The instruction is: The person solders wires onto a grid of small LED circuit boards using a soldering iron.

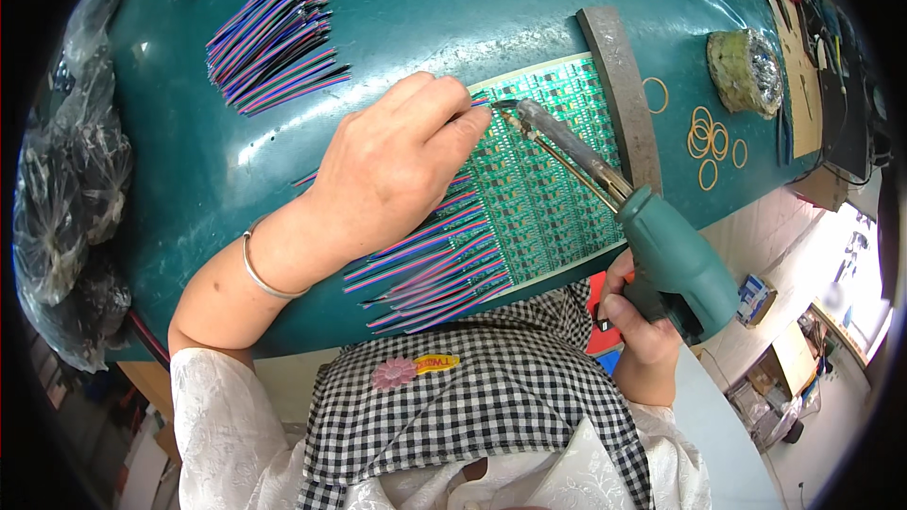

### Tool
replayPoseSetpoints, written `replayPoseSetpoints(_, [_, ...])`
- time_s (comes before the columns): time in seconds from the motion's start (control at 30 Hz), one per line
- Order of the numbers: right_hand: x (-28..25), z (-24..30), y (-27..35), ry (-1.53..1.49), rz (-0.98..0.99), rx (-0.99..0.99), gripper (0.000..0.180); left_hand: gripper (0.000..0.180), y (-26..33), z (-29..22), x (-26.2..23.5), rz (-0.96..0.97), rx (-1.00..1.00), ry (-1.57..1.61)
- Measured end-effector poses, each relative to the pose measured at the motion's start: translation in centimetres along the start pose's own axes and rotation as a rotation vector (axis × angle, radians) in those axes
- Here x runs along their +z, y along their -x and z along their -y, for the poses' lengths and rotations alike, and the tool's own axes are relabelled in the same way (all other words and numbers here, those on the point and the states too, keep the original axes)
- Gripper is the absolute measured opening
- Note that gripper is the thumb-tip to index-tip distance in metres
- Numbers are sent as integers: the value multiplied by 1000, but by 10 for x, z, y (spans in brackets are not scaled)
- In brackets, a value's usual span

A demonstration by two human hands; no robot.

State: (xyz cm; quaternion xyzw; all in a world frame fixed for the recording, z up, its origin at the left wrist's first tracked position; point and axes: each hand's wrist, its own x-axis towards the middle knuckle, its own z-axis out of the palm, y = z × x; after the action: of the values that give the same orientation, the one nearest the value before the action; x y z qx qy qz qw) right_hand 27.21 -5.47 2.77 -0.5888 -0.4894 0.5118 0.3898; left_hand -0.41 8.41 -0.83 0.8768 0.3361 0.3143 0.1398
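My left hand (pixel 397 165) pinches a short multicoloured ribbon wire (pixel 479 102) against the green circuit board panel (pixel 539 179) on the teal table. My right hand (pixel 638 321) grips the green handle of a soldering gun (pixel 661 250), whose metal tip (pixel 515 118) meets the wire end at the board. Several wires (pixel 435 264) lie in a row along the panel's left edge, below my left hand. A silver bangle (pixel 260 274) circles my left wrist.
A pile of loose ribbon wires (pixel 274 38) lies at the far left of the teal table (pixel 208 161). A grey metal bar (pixel 622 94) weighs down the panel's right side. Rubber bands (pixel 709 137) and a solder-cleaning pad (pixel 746 71) sit at the right. Plastic bags (pixel 66 198) hang at the left.
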Motion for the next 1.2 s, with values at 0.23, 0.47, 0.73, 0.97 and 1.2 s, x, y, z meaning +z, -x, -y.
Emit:
replayPoseSetpoints(0.23, [2,-1,-2,-148,-61,-31,48,15,-3,-1,-1,24,10,-34])
replayPoseSetpoints(0.47, [0,10,3,-286,-77,65,48,31,-2,-2,-2,25,4,-22])
replayPoseSetpoints(0.73, [4,1,0,-165,-28,-12,51,30,-3,-2,-3,46,-14,-13])
replayPoseSetpoints(0.97, [0,3,1,-206,4,45,43,31,-3,-3,-4,58,-8,-46])
replayPoseSetpoints(1.2, [4,8,-3,-249,-38,-1,47,31,-4,-3,-5,77,-7,-60])
